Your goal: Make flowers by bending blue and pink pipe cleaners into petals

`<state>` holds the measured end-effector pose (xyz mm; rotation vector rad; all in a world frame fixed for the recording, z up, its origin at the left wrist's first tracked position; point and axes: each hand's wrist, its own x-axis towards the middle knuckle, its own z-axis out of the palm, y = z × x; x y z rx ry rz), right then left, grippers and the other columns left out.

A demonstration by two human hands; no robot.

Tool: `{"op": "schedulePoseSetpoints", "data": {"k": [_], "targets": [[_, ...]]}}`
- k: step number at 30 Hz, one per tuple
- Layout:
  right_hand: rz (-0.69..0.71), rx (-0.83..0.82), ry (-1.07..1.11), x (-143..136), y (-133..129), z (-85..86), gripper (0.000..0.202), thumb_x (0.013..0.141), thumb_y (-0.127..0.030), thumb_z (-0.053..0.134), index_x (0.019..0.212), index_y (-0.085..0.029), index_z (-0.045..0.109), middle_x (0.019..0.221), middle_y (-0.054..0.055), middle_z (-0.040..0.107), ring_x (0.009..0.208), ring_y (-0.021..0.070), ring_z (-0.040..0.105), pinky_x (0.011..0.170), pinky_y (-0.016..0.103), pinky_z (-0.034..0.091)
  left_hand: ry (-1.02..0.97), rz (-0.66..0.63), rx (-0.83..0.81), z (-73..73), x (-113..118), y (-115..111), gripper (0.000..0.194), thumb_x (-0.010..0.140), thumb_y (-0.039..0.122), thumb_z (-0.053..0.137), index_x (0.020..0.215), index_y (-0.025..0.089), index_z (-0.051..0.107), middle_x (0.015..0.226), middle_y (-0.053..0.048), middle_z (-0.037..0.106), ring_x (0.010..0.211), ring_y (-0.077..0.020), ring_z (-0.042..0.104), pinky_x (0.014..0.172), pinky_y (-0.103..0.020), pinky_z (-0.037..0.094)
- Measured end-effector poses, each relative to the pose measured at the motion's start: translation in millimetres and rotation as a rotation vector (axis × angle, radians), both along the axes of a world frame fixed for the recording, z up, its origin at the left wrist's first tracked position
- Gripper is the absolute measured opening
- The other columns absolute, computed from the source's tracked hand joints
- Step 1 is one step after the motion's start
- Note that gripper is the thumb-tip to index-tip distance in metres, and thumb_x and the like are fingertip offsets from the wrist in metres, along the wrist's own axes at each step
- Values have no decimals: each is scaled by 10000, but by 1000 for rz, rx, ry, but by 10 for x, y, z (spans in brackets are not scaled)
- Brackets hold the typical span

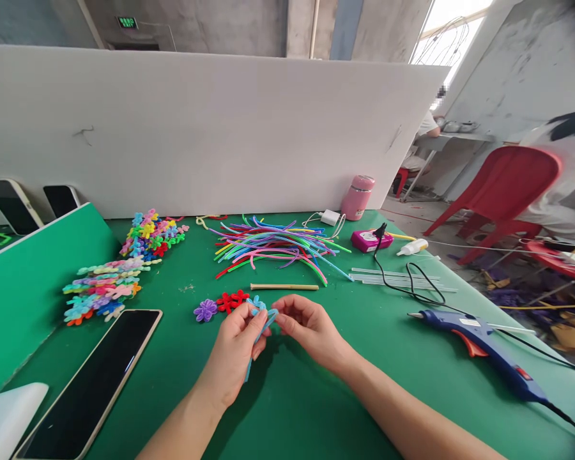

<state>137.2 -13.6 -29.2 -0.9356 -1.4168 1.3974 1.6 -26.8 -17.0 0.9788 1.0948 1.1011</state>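
Note:
A light blue pipe cleaner, partly bent into loops, is pinched in my left hand. Its tail hangs down below the fingers. My right hand has thumb and forefinger closed on the looped end of the same pipe cleaner. Just beyond my left hand lie a purple pipe-cleaner flower and red flowers. Light blue petals show right behind the fingertips; whether they belong to the held piece I cannot tell. A thin tan stick lies crosswise past both hands.
Loose pipe cleaners are heaped at the back, with finished flowers piled left. A phone lies front left. A blue glue gun, its cord and clear glue sticks occupy the right. A pink bottle stands by the white partition.

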Motion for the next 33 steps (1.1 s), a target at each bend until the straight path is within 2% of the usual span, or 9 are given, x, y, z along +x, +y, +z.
{"op": "schedulePoseSetpoints", "data": {"k": [5,10,15,22,28,33], "targets": [[-43,384,-315,101,10,28,182,760,-211,539,925,-175,604,817,41,599,671,118,526,597,242,426,-119,-34,-104,66,-16,2,183,706,284,600,653,146,492,555,34,479,436,-36,343,385,-158,224],[-13,566,-361,154,24,55,191,785,-222,526,946,-213,628,832,55,606,713,134,560,623,248,461,-170,-94,-172,131,-14,-24,195,702,286,605,635,149,485,525,36,499,363,-15,329,376,-164,219],[-3,607,-344,159,36,51,186,788,-253,532,940,-216,631,808,56,609,722,145,571,623,255,473,-201,-136,-169,132,-21,-29,196,710,295,602,627,159,488,539,25,534,375,-47,414,386,-182,284],[-29,619,-364,166,35,32,162,796,-252,519,900,-198,631,792,58,610,706,141,577,617,249,475,-201,-143,-154,93,-38,-32,155,729,284,576,653,160,523,588,4,592,444,-87,516,491,-217,388],[-77,628,-402,157,31,25,133,787,-239,527,852,-196,634,760,53,610,672,136,569,593,247,467,-78,-103,-114,117,-17,-39,223,696,352,598,611,160,522,542,16,547,448,-77,449,438,-193,343],[-115,623,-402,137,24,20,140,788,-244,514,833,-197,637,751,55,607,650,134,561,572,245,456,52,-93,-10,109,-13,-36,244,690,379,599,608,159,531,502,45,451,460,-71,366,441,-185,296]]}}
